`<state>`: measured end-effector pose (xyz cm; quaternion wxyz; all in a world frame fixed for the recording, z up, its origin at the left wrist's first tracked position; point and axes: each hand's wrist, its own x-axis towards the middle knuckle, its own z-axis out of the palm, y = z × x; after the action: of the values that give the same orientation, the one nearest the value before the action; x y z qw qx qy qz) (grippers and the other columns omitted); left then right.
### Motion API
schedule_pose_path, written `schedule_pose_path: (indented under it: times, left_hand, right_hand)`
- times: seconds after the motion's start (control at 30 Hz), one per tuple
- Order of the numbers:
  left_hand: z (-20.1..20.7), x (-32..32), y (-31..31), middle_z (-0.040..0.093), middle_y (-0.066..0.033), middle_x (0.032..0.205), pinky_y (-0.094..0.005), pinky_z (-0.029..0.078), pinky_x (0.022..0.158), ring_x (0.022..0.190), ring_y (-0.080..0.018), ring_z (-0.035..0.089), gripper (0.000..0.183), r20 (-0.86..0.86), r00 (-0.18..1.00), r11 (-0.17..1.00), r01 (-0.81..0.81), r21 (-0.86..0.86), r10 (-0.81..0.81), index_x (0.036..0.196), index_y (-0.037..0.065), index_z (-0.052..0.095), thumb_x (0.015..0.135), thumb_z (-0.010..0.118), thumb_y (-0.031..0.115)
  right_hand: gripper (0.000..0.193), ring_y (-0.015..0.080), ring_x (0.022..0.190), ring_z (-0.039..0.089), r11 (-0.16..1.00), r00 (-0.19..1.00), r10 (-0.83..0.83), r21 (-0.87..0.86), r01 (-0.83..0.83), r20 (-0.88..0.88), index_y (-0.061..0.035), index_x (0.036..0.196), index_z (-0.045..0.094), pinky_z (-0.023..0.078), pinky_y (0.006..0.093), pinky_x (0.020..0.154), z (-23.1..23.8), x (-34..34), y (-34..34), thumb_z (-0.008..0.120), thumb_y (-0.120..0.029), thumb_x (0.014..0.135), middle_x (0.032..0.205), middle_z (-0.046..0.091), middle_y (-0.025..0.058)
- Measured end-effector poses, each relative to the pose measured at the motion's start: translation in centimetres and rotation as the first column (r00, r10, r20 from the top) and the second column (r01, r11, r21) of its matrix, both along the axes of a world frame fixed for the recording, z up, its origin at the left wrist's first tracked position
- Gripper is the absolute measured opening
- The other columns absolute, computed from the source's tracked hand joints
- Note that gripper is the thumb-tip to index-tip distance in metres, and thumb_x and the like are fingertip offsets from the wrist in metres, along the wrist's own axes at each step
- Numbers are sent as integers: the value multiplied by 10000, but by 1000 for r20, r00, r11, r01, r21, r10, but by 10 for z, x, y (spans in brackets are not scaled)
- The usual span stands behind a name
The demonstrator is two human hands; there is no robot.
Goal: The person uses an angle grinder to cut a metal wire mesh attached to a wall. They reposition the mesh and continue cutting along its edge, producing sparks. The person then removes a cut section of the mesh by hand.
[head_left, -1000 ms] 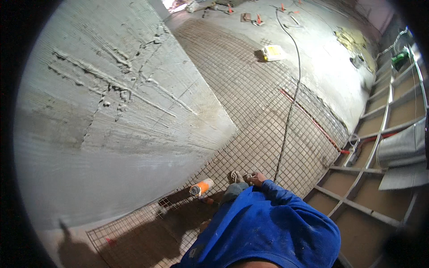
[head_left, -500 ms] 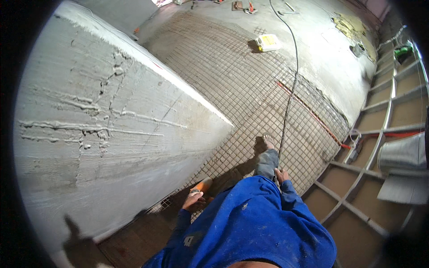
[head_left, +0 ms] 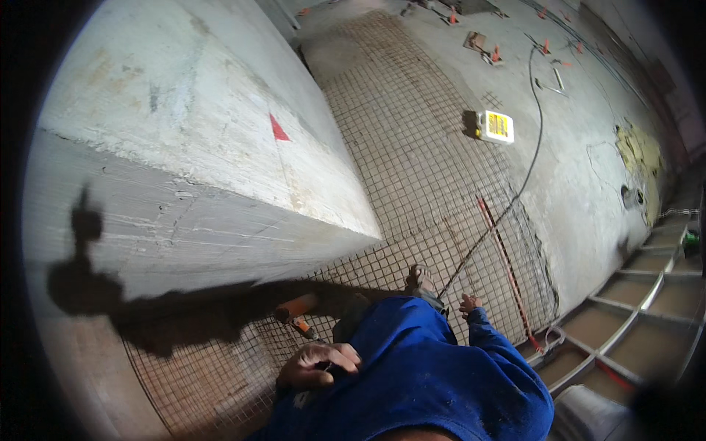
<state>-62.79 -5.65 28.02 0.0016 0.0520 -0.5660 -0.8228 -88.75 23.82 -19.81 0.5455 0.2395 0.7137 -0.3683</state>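
My left hand (head_left: 320,364) is at my left side, in front of the blue top, with its fingers curled; a small dark patch shows between them, and I cannot make out what it is. Just beyond it, over the wire mesh (head_left: 412,140), are an orange tube-like piece (head_left: 296,307) and a smaller orange-and-dark object (head_left: 303,328). On the other side, my right hand (head_left: 471,303) hangs beside my leg with its fingers apart. A dark cable (head_left: 489,231) runs across the mesh toward my foot (head_left: 421,276), left of this hand and apart from it.
A large concrete block (head_left: 279,184) with a red triangle stands at left. Farther off are a white jug (head_left: 495,127) with a yellow label and several orange-tipped items. A red strip (head_left: 507,268) crosses the mesh. Metal framing (head_left: 610,331) stands at right.
The view has swung, so the concrete block's top shows more. My right hand, at the cable before, is now apart from it with fingers spread. My left hand has come closer to my body.
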Motion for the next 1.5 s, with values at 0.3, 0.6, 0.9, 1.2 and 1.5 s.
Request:
schedule_pose_path:
  times: [0.3,0.6,0.9,1.2,1.5]
  left_hand:
    - [10,18,6,639,-196,1070,-380,475,873,1002,-270,615,417,11,991,987,-131,-95,132,1146,-26,641,877,667,291]
    - [-11,15,32,618,-152,962,-352,453,818,908,-213,587,482,-93,935,939,-334,83,341,1194,-47,584,895,633,327]
    - [-14,31,38,612,-137,892,-329,442,725,814,-190,571,490,-118,894,900,-418,123,432,1191,-61,587,879,646,312]
    - [-44,46,46,616,-120,859,-310,469,682,767,-191,589,501,-87,915,884,-353,305,395,1201,-71,576,921,623,341]
    - [-380,151,118,660,-254,958,-484,519,789,851,-356,658,516,788,200,717,331,-613,582,1072,-30,642,855,637,438]
  right_hand:
    - [348,190,1158,524,-487,-780,563,652,-581,-274,-347,1010,713,520,391,801,-80,-81,-81,676,-539,721,1058,647,-119]
    - [363,233,887,637,161,247,795,-201,-966,-554,-150,1095,629,531,432,648,-120,-99,-81,658,-436,873,1028,649,25]
    - [416,238,912,671,-399,-574,719,442,-803,-393,-120,1164,544,540,406,690,-65,-95,-84,678,-356,848,967,698,39]
    - [440,344,903,677,-270,-472,679,405,-873,-563,-98,1085,612,542,467,746,-37,-54,-93,759,-337,746,944,708,132]
    - [320,254,959,636,-564,-686,508,400,-722,-521,-130,1070,636,507,473,829,-51,-87,-82,631,-401,900,1162,632,31]
